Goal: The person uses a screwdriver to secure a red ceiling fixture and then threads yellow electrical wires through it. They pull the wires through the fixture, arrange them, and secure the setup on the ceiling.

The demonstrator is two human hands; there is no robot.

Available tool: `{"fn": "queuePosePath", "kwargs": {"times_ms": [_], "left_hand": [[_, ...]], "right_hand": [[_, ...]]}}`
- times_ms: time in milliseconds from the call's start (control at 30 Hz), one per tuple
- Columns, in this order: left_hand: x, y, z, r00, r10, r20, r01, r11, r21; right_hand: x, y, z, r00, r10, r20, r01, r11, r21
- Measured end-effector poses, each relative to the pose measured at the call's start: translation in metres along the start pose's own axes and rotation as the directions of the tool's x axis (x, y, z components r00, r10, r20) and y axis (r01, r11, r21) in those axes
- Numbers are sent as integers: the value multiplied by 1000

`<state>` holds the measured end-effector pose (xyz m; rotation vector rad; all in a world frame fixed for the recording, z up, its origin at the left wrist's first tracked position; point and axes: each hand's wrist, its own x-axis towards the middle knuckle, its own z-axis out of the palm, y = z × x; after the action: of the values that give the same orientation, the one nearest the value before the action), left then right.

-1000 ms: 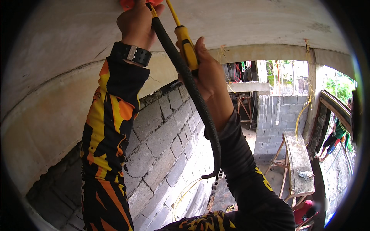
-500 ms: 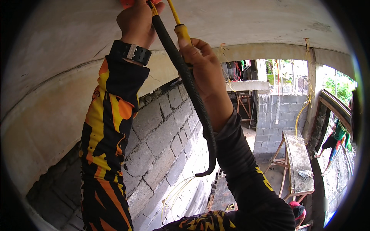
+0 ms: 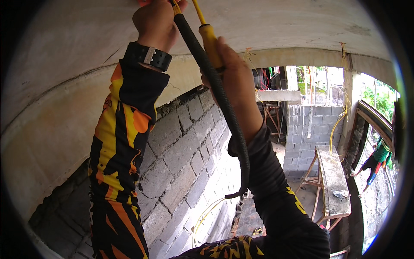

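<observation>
Overhead at the ceiling, my left hand (image 3: 156,23) is closed, its fingertips cut off by the top edge. Beside them shows a bit of an orange-red piece (image 3: 144,2); what the fingers grip cannot be made out. My right hand (image 3: 235,82) is wrapped around the yellow handle of a screwdriver (image 3: 209,43), whose yellow shaft points up out of view. Between the hands hangs a long black braided cable sleeve (image 3: 211,77), crossing in front of my right hand and wrist. Yellow wires (image 3: 176,7) come out of its upper end.
The concrete ceiling (image 3: 280,26) is close above. A grey block wall (image 3: 185,146) rises below my arms. Lower right stands a wooden trestle platform (image 3: 333,181). Yellow wires (image 3: 336,129) dangle by a post. A person in green (image 3: 380,154) is outside at the right.
My right hand has shifted slightly right, its fingers turned around the screwdriver handle. The sleeve's lower end has swung right. A red-clad person at lower right is out of sight.
</observation>
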<state>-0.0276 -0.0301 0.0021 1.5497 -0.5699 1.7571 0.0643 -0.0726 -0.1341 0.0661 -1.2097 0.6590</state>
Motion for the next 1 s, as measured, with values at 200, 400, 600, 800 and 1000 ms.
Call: {"fn": "queuePosePath", "kwargs": {"times_ms": [200,400,600,800,1000], "left_hand": [[4,-2,-3,999,-38,-17,38,999,2],[8,-5,-3,1000,3,-2,-3,1000,-10],[12,-5,-6,998,-59,-4,59,998,1],[6,-4,-5,999,-32,17,32,999,-3],[3,-4,-5,998,-14,55,15,1000,-11]], "right_hand": [[0,4,2,989,-104,-102,74,963,-258],[1,-4,3,975,-117,-191,55,951,-305],[9,5,-1,914,-377,-150,265,834,-484],[13,0,-12,948,-312,-65,233,819,-525],[13,-12,-17,999,-26,-20,21,979,-203]]}}
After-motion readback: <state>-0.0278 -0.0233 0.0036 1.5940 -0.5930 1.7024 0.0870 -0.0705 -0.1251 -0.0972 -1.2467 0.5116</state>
